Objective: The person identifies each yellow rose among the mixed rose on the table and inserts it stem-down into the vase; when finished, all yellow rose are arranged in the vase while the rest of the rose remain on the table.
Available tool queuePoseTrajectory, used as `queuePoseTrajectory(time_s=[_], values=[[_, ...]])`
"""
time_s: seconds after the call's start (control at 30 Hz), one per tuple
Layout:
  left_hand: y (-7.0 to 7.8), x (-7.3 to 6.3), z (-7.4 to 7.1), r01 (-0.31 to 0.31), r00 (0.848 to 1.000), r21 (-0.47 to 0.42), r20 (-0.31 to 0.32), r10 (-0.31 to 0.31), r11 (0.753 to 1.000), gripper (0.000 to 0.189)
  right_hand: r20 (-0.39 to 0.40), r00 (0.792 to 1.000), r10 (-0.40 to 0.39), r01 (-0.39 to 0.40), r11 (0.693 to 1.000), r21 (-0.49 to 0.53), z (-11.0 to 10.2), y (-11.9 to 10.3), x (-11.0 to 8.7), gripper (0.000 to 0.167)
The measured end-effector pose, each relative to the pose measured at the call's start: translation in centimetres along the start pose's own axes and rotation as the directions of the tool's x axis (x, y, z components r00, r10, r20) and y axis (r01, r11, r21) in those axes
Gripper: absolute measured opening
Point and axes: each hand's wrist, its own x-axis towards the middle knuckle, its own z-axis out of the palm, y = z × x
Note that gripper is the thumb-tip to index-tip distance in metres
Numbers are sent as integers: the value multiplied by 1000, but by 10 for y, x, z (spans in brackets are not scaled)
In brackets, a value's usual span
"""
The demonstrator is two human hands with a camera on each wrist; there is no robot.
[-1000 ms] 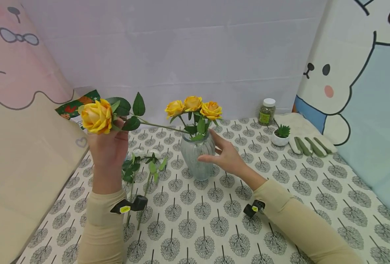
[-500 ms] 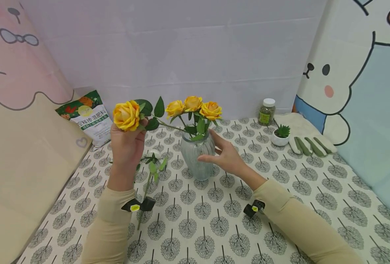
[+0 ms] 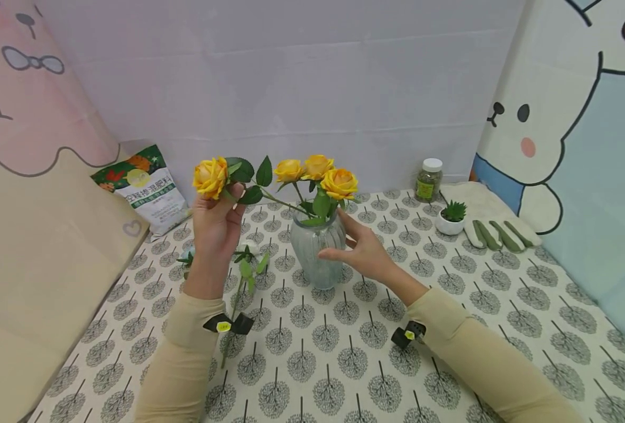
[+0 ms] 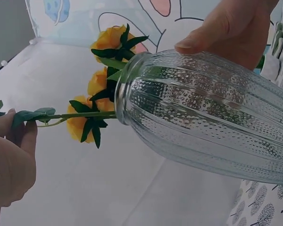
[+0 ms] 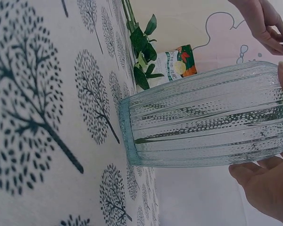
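Note:
A yellow rose (image 3: 210, 177) is pinched just below its bloom by my left hand (image 3: 214, 229). Its leafy stem slants right and down into the mouth of the ribbed glass vase (image 3: 316, 252). Several yellow roses (image 3: 339, 184) stand in that vase, their blooms above its rim. My right hand (image 3: 366, 252) holds the vase's right side, thumb in front and fingers behind. In the left wrist view, the held rose's stem (image 4: 85, 114) lies across the vase's lip. The vase's base (image 5: 128, 132) rests on the patterned cloth in the right wrist view.
White roses (image 3: 248, 247) with green stems lie left of the vase, partly behind my left arm. A fertilizer bag (image 3: 153, 191) leans at the back left. Towards the back right are a white-capped jar (image 3: 428, 181), a small potted succulent (image 3: 452, 218) and gloves (image 3: 489, 217).
My left hand has moved right with the yellow rose, bringing its bloom closer to the vase. The blooms in the vase have shifted slightly right. My right hand stays on the vase.

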Motion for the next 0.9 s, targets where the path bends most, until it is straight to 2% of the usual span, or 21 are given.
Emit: queuePoseTrajectory(time_s=[0.13,0.3,0.6,0.73,0.9], values=[[-6,0,-2,10,1000,50,-4,-10,999,31,1,1000,2,-2,1000,-4,1,1,0,95],[-12,0,-4,65,998,59,8,-65,996,28,2,1000,11,-11,1000,-28,0,0,0,96],[-23,0,-5,130,991,234,-45,-123,964,29,3,1000,0,0,1000,-15,-1,-1,2,96],[-29,-1,-5,154,988,327,-49,-146,932,27,-3,999,33,-33,999,-3,0,-2,1,92],[-41,-2,-5,193,981,439,-59,-186,878,27,-3,999,40,-40,999,6,0,1,0,92]])
